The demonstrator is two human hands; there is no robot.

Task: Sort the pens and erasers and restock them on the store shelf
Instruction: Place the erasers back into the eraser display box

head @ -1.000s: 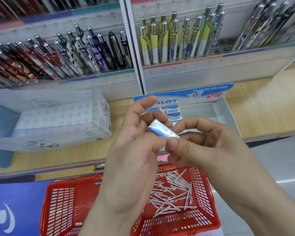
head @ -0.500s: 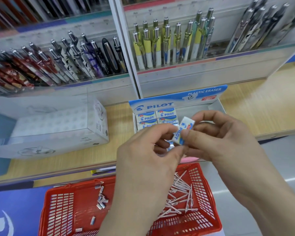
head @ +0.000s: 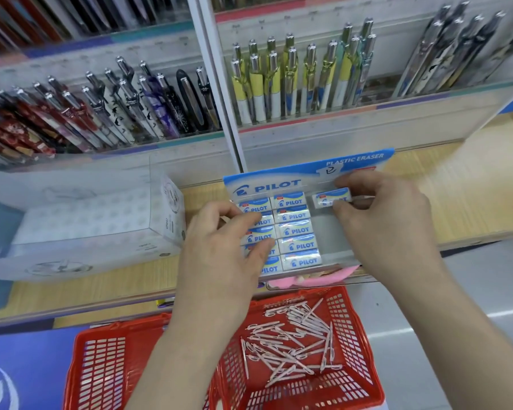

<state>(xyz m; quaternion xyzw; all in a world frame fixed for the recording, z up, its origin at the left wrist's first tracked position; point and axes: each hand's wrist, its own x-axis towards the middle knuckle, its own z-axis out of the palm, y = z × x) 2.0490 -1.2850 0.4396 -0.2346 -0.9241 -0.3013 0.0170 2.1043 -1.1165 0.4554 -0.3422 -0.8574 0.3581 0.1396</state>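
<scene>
A white and blue Pilot eraser (head: 332,197) is pinched between thumb and fingers of my right hand (head: 388,223), at the far end of the third column of the eraser display box (head: 308,176). Two columns of boxed erasers (head: 296,230) fill the box's left part. My left hand (head: 219,255) rests with its fingers on the left column, covering part of it; whether it holds anything I cannot tell. Below, a red basket (head: 365,344) holds several pink pens (head: 293,341).
A clear plastic box (head: 80,232) sits on the wooden shelf (head: 456,199) to the left of the eraser box. Racks of upright pens (head: 302,78) line the back, split by a white divider (head: 219,93). A pink item (head: 317,278) lies at the shelf's front edge.
Both hands moved from above the basket forward to the eraser box. The eraser passed from both hands into my right hand alone and now sits low in the third column.
</scene>
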